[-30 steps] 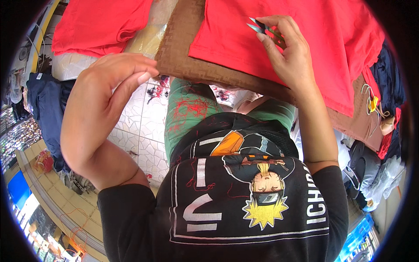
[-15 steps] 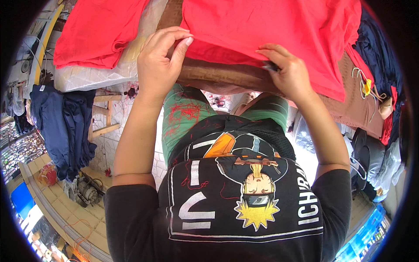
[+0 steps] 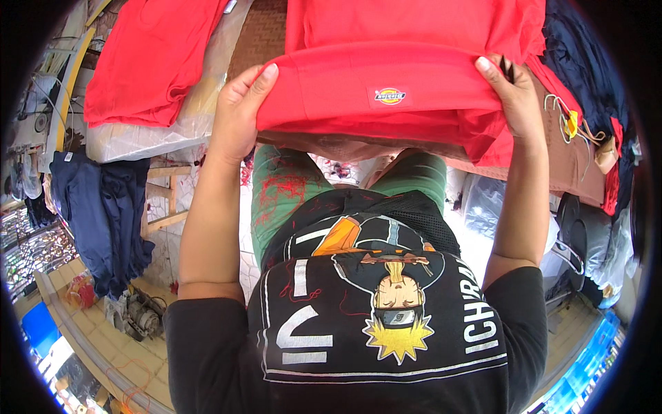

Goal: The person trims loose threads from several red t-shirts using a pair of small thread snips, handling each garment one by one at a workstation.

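A red garment is spread over the brown-covered work surface, its near edge lifted and turned up into a wide band. Sewn on that band is a small patch in yellow, dark and white. My left hand pinches the band's left end, thumb on top. At the right end, my right hand grips the cloth between thumb and fingers. A small dark object, mostly hidden, shows among the right fingers; its kind cannot be made out. The cloth hangs slack between both hands.
Another red garment lies on a plastic-wrapped pad at left. Dark blue clothes hang below it; more dark cloth is piled at right. A yellow-handled tool hangs by cords. A motor sits low left.
Both hands have moved apart, the right one outward and upward. The garment's near edge has been turned up between them, bringing the patch into sight.
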Tool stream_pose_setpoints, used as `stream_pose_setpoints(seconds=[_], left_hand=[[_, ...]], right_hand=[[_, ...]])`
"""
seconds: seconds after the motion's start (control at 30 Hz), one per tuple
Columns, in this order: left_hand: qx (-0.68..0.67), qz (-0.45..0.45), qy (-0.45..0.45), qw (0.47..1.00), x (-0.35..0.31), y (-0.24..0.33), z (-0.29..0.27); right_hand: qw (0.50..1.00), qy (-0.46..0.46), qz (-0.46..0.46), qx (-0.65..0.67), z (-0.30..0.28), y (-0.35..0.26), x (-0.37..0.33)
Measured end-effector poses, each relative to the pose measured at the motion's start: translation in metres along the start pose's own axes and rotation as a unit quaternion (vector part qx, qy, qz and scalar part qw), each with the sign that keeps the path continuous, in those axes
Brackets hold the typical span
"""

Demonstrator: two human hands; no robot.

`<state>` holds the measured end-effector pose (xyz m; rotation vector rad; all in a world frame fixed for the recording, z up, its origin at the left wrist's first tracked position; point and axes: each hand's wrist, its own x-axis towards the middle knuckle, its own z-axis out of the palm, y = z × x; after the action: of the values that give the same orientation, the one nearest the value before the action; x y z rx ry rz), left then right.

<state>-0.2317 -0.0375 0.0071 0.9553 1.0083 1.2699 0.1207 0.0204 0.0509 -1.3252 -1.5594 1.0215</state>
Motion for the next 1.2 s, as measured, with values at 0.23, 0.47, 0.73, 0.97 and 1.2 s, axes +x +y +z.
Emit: stream_pose_setpoints(seconds=[0.23, 0.47, 0.73, 0.97, 1.2], left_hand=[[0.357, 0.057, 0.091, 0.928, 0.014, -0.035, -0.017], [0.502, 0.284, -0.052, 0.815, 0.021, 0.0, 0.023], [0.568, 0.296, -0.119, 0.759, 0.057, -0.041, 0.029], [0.547, 0.269, -0.09, 0.787, 0.053, -0.038, 0.031], [0.53, 0.219, -0.082, 0.815, 0.044, -0.03, 0.035]], right_hand=[[0.905, 0.023, -0.04, -0.423, 0.032, 0.032, 0.022], [0.949, 0.032, -0.1, -0.296, 0.07, -0.033, 0.003], [0.986, -0.095, -0.087, -0.103, 0.123, 0.034, 0.002], [0.988, -0.126, -0.061, -0.068, 0.123, 0.036, 0.003], [0.98, -0.146, -0.105, -0.082, 0.12, 0.036, 0.002]])
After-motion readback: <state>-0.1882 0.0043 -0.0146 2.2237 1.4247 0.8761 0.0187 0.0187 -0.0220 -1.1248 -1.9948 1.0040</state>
